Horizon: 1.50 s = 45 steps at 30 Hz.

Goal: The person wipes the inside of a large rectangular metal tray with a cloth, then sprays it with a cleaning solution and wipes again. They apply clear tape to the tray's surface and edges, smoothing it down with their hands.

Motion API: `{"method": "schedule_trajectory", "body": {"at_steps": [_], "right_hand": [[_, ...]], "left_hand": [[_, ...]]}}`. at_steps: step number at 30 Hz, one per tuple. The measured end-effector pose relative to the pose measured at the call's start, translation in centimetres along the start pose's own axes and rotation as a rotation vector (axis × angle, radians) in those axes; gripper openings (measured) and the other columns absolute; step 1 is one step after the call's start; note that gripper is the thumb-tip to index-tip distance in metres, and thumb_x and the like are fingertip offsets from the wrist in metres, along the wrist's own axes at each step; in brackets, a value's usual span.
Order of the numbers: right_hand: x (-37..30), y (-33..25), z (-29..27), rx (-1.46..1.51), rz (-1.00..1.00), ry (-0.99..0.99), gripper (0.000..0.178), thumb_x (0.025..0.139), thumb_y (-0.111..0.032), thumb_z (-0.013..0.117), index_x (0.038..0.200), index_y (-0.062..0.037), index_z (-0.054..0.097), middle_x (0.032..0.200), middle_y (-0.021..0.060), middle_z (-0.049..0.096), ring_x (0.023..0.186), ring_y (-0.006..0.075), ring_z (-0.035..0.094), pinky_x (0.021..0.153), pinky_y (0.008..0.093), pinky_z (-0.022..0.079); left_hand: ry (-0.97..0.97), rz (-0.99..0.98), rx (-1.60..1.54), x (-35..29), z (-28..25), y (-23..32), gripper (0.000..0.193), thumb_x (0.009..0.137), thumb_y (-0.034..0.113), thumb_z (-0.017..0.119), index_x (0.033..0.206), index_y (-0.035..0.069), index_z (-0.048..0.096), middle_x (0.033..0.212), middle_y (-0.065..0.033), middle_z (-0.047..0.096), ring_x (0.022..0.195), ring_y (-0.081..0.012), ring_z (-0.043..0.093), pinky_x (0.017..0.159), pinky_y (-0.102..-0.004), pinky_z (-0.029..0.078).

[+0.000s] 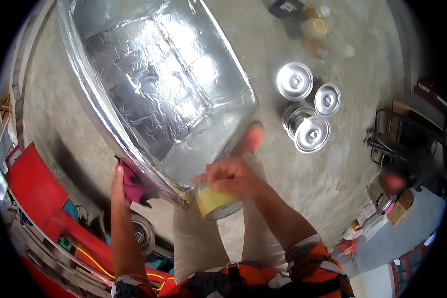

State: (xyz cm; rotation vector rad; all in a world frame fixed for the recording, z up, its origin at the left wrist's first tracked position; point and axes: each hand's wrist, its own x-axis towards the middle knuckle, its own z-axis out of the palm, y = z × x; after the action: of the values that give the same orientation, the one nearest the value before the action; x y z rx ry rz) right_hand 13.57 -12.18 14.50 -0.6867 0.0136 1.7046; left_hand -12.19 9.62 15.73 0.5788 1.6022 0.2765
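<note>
A large open box lined with crinkled silver foil (139, 74) stands in front of me, its near corner close to my legs. My left hand (119, 185) is closed on a piece of purple cloth (134, 185), which lies against the outer left side of the box. Part of that hand's fingers is hidden by the cloth. In my right hand (233, 178), a wide roll of clear yellowish packing tape (216, 202) hangs just beside the near corner of the box. The fingers pinch the roll's upper side, with the fingertips close to the foil rim.
Several round, shiny metal lidded pots (312, 134) stand on the concrete floor (347, 179) to the right. Blurred containers (315, 29) lie farther off. A red machine (37, 188) with a wheel (143, 233) is at my left. Black metal frames (400, 134) and cardboard (401, 207) line the right side.
</note>
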Motion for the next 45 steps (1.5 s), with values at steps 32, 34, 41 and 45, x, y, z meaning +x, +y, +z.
{"method": "schedule_trajectory", "body": {"at_steps": [32,34,41,45], "right_hand": [[-6.3,2.4,-5.8,0.551,-0.244,0.537,0.016,0.085,-0.019,0.052,0.083,-0.0035,0.048,0.084,0.0089,0.056,0.074,0.0161,0.055,0.064,0.0277,0.045],[-6.1,4.1,-6.7,0.551,-0.305,0.395,0.023,0.086,-0.019,0.047,0.098,0.0002,0.050,0.089,0.0108,0.058,0.078,0.0172,0.058,0.068,0.0276,0.046],[-2.7,2.5,-2.3,0.575,-0.302,0.260,0.011,0.082,-0.013,0.055,0.090,-0.0045,0.055,0.078,0.0020,0.057,0.070,0.0078,0.055,0.062,0.0200,0.044],[-2.3,-2.0,3.4,0.264,-0.245,0.251,0.010,0.080,-0.012,0.059,0.086,-0.0049,0.056,0.080,0.0002,0.057,0.074,0.0069,0.055,0.065,0.0208,0.044]], "left_hand": [[-0.178,0.532,0.716,-10.1,13.0,1.3,0.038,0.066,0.004,0.070,0.099,0.003,0.051,0.063,0.0086,0.038,0.055,-0.0007,0.034,0.052,-0.0146,0.028],[-0.112,0.619,0.806,-9.2,11.9,2.1,0.032,0.069,0.005,0.068,0.097,0.002,0.053,0.063,0.0087,0.036,0.055,-0.0006,0.032,0.051,-0.0144,0.026],[-0.057,0.411,0.552,-5.2,6.8,5.2,0.026,0.076,0.008,0.064,0.098,-0.001,0.053,0.075,0.0016,0.049,0.066,-0.0054,0.046,0.059,-0.0183,0.038],[-0.160,0.296,0.373,-2.3,2.2,4.1,0.028,0.082,0.010,0.054,0.106,-0.002,0.050,0.088,-0.0069,0.057,0.076,-0.0139,0.056,0.069,-0.0252,0.046]]}}
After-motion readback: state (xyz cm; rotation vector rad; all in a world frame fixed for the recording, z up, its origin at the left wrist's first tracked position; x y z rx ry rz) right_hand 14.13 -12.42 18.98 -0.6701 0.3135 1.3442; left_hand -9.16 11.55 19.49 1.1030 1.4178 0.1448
